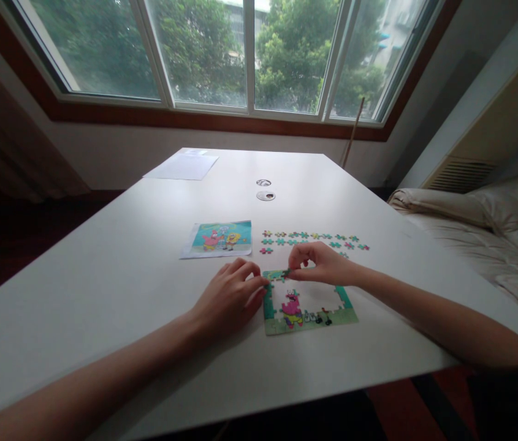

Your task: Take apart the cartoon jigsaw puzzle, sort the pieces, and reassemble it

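Note:
A partly built jigsaw puzzle (310, 305) lies on the white table (116, 269), with a teal border and a pink cartoon figure inside. My right hand (320, 263) pinches a small green puzzle piece (285, 273) at the puzzle's top edge. My left hand (231, 297) rests on the table, its fingertips pressed against the puzzle's upper left corner. Several loose pieces (314, 241) lie in rows just behind my right hand. A printed reference picture (219, 239) of the cartoon lies to the left of the loose pieces.
A white sheet of paper (182, 166) lies at the far left of the table. Two round cable holes (265, 190) sit mid-table. A pale cushioned sofa (483, 226) stands to the right. A wide window (249, 55) spans the back wall.

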